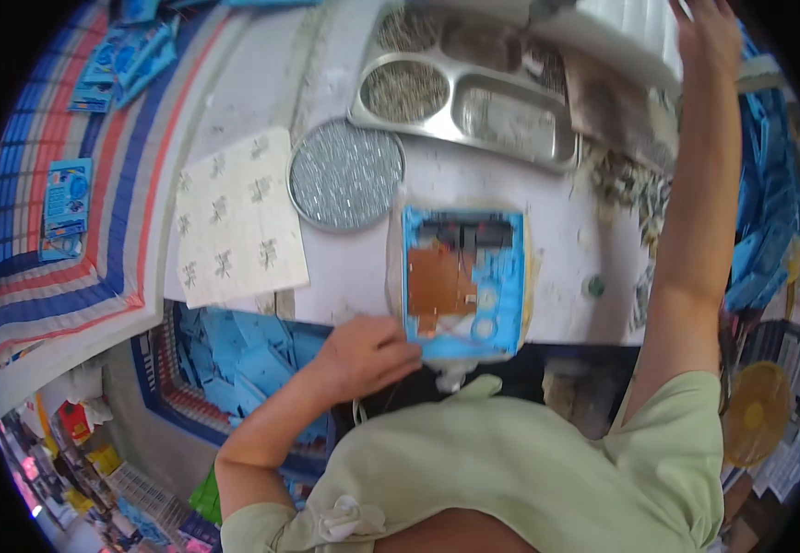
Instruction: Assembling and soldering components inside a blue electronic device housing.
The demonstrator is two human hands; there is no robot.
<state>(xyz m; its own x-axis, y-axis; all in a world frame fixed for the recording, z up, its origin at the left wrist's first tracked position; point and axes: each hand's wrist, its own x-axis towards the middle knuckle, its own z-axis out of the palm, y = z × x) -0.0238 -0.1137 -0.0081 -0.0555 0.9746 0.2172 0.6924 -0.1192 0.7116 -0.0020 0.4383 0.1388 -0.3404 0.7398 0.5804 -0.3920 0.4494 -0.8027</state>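
Plastic pieces [243,364], flat and blue, lie heaped in a lattice-sided crate [147,369] below the counter [349,276]. The left hand [363,359], fingers loosely bent, is at the near left corner of a rectangular blue casing [501,313] on the counter; whether it grips is unclear. Inside lies a flat copper-brown sheet [435,276]. Beyond, marked pale paper [241,221] sits beside a round tin [404,171] of shiny, thin metal bits, and a smooth metal tray [510,149] has rounded compartments. The right arm blocks the view behind it; the right hand [709,41] reaches the top edge, grasp not discernible.
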